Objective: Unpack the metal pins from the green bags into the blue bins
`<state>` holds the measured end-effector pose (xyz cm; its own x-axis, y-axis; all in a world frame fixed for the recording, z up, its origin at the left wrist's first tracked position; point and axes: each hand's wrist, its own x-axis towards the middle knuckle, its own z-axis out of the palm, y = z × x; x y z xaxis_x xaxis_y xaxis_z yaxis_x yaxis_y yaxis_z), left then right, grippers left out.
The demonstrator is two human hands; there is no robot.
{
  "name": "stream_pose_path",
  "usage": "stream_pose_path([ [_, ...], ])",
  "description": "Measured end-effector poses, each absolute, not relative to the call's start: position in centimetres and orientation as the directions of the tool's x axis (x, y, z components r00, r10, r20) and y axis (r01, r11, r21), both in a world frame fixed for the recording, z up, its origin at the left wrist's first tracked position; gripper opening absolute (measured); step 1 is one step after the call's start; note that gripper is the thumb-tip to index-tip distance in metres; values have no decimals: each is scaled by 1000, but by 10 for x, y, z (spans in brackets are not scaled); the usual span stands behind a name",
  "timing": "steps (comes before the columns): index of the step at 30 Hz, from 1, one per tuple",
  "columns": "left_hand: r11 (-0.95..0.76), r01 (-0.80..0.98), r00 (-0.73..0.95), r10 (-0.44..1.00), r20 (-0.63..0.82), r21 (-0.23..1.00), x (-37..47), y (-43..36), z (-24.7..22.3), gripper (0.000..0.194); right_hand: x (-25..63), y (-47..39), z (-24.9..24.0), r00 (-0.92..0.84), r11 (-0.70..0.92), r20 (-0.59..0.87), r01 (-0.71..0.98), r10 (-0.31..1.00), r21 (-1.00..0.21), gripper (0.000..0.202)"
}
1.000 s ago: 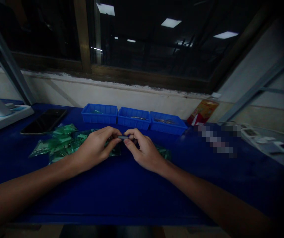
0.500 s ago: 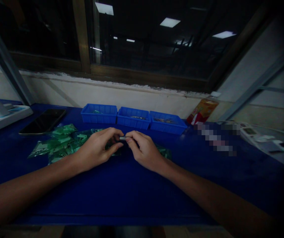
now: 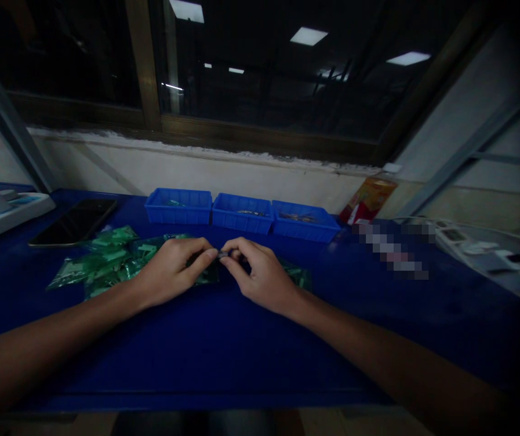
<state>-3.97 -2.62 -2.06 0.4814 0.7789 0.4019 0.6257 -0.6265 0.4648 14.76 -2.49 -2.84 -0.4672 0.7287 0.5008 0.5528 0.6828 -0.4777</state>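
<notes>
Change: left hand (image 3: 173,267) grip narrowed from parted thumb and fingers to a pinch | right hand (image 3: 263,275) grip: holding small slim grey piece (image 3: 223,255), material unclear | piece: between hands, above flat blue counter (image 3: 223,351) | apparently steadied two-handed again

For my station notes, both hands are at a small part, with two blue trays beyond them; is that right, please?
Not quite: the head view shows three blue trays, not two, beyond the left hand and right hand, which are both at a small part.
</notes>
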Motion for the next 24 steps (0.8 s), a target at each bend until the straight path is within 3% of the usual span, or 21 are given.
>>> stream_pose_path([
  [4,-651,579,456,757,467,491,-39,-27,-21,26,147,-26,-26,-442,674,514,556,736,-486,16],
  [9,-699,568,469,709,526,435,-39,-29,-20,19,146,-28,-23,-455,668,490,532,744,-520,24],
  [13,-687,598,451,714,536,412,-39,-31,-18,20,146,-30,-24,-455,663,482,505,749,-553,15],
  [16,-680,606,467,725,506,413,-39,-32,-16,24,146,-31,-25,-460,684,506,516,729,-516,20],
  [19,-675,613,480,731,485,410,-39,-31,-16,28,146,-31,-26,-463,702,533,539,708,-465,9],
  [24,-690,590,464,714,525,418,-39,-29,-19,22,145,-29,-23,-432,684,542,567,721,-459,17],
])
